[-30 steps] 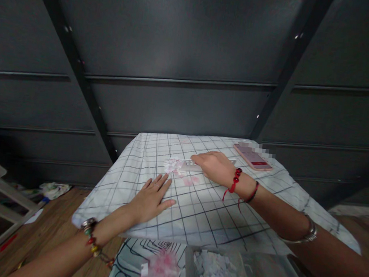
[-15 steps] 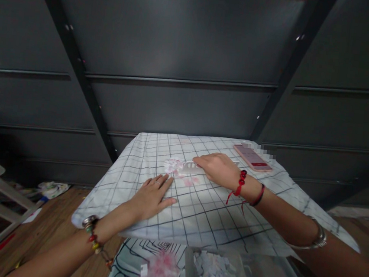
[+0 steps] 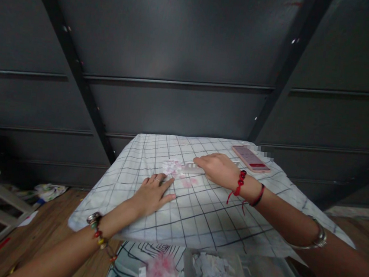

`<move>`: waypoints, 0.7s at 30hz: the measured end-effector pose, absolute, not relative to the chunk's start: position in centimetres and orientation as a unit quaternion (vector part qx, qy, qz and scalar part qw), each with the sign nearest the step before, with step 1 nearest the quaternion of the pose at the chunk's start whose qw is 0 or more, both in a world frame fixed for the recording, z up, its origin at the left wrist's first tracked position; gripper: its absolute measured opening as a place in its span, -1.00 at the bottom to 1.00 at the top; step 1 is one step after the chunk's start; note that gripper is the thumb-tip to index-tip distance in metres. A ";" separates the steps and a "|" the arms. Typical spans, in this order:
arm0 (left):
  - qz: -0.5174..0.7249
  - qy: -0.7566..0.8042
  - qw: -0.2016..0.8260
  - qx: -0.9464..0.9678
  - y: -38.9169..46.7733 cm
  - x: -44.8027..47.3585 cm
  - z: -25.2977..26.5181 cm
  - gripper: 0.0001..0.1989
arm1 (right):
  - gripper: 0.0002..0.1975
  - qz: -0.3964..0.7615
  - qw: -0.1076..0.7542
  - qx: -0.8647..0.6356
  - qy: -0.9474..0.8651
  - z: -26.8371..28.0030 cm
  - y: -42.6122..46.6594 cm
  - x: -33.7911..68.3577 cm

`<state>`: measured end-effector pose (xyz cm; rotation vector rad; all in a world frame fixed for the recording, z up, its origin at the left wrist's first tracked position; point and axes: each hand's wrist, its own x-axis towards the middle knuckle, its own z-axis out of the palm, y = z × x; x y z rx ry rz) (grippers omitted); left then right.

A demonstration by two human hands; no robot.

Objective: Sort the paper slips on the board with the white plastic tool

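My right hand (image 3: 217,168) is closed around a pale, flat tool with a row of slots (image 3: 192,168), whose exact kind I cannot make out. The tool's left end lies at a small pile of white and pink bits (image 3: 172,167) on the checked tablecloth (image 3: 196,218). Its other end sticks out behind my knuckles. My left hand (image 3: 153,194) rests palm down on the cloth with fingers spread, just below the pile, holding nothing. A faint pink patch (image 3: 189,182) shows on the cloth between the hands.
A phone (image 3: 251,158) lies at the table's back right. Below the front edge are a fluffy pink bundle in clear plastic (image 3: 158,273) and a translucent bin (image 3: 188,265) with pale scraps. Dark panels (image 3: 174,111) rise behind; a pale wooden frame (image 3: 2,197) stands left.
The view has shifted slightly. My right hand keeps its grip on the slotted tool and my left hand stays flat; both have hardly moved.
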<state>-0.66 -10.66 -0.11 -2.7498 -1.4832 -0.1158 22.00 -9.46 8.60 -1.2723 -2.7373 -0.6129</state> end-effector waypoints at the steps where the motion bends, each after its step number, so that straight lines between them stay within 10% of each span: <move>1: -0.034 -0.475 0.011 -0.879 -10.7 -0.7 -0.1 -0.42 | -0.77 -0.199 0.030 -0.414 -0.887 8.6 -9.4 22.1; 21: 0.010 -0.424 -0.027 -0.905 -11.9 -3.2 -0.2 -0.36 | -0.75 -0.209 0.033 -0.425 -0.880 8.0 -9.6 21.7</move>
